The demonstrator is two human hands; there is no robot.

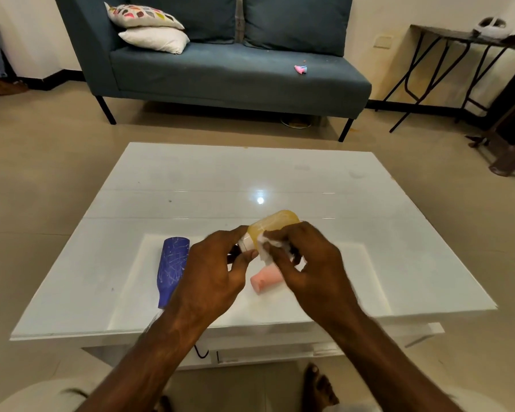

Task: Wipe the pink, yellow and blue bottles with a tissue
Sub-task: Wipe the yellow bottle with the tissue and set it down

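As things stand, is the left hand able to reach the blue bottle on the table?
Probably yes, but not right away: the blue bottle lies uncovered just beside the left hand, yet its fingers now hold the yellow bottle at its cap end.

Glossy white table [280, 179], scratched blue bottle [173, 267], translucent yellow bottle [275, 224], cloth sofa [235, 69]

Bare forearms, no sleeves; pale shorts [42, 396]; bare foot [320, 388]
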